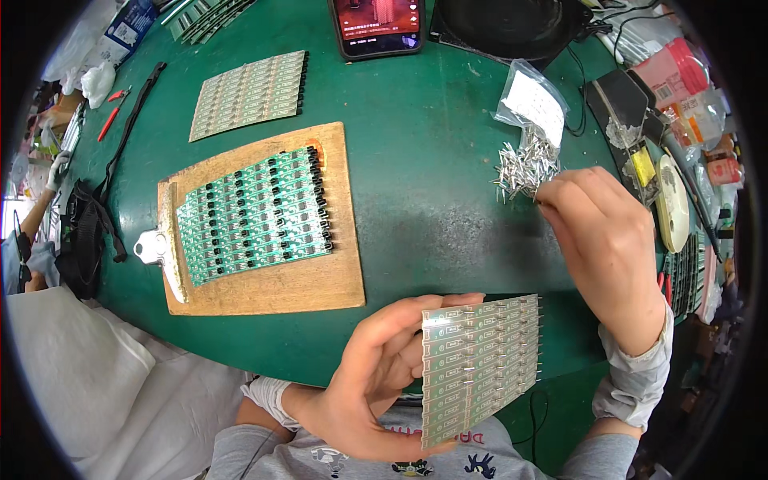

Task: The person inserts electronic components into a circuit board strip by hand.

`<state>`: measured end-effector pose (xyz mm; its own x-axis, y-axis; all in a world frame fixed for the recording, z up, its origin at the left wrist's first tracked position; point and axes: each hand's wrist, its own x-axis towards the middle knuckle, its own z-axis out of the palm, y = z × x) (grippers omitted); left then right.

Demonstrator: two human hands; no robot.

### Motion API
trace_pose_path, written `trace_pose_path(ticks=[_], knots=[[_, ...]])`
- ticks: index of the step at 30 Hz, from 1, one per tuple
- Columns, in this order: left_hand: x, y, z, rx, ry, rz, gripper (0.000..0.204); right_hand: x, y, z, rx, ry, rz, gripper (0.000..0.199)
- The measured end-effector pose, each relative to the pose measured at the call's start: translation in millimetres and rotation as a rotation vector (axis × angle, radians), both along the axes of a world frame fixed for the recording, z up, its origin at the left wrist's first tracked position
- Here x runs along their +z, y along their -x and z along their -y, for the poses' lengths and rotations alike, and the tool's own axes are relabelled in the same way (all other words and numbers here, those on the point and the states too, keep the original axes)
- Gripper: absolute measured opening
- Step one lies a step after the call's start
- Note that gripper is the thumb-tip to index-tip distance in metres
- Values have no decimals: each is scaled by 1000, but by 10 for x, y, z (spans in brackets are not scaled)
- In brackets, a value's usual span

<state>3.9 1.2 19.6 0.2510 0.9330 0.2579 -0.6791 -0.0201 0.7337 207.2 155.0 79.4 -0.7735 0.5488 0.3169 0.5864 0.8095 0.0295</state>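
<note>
Item: panel of small circuit boards (478, 364), pale, unpopulated on its facing side, with short metal pins showing along its right edge. It is held upright and tilted toward the person, low in the view, above the near edge of the green table (424, 184). Its long axis runs roughly top to bottom, leaning slightly left.

Left hand (372, 384): palm up, fingers (424, 308) curled around the panel's left edge and top corner, thumb behind; closed on the panel.

Right hand (604, 240): raised above the table, back of the hand to the camera, fingers (552, 192) drawn together in a pinch at the edge of the heap of small metal parts (524, 168). Whether a part sits between the fingertips cannot be told.

Key relation: the heap lies up and just left of the right fingertips, touching or nearly so; the panel lies below and left of that hand, apart from it. The right hand is the nearer to the heap, the left hand well apart from it.

Adjacent: clear plastic bag (534, 102) with a white slip, just behind the heap. Wooden board (320, 280) to the left, carrying a green populated panel (254, 214) with rows of black components. A further pale panel (250, 94) lies beyond it. Phone (378, 24) with a lit screen at the far edge.
</note>
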Motion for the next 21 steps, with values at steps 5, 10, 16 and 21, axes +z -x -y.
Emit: trace_pose_path(ticks=[5, 10, 16, 21], knots=[[52, 32, 0, -7, -16, -63, 111, -93, 88, -48, 23, -25, 29, 25], [40, 29, 8, 76, -29, -174, 116, -166, 116, -50, 61, -141, 84, 22], [54, 34, 18, -20, 7, -61, 109, -177, 92, -60, 68, -183, 83, 18], [43, 30, 23, 87, 39, -176, 117, -203, 28, -80, 18, -200, 16, 18]])
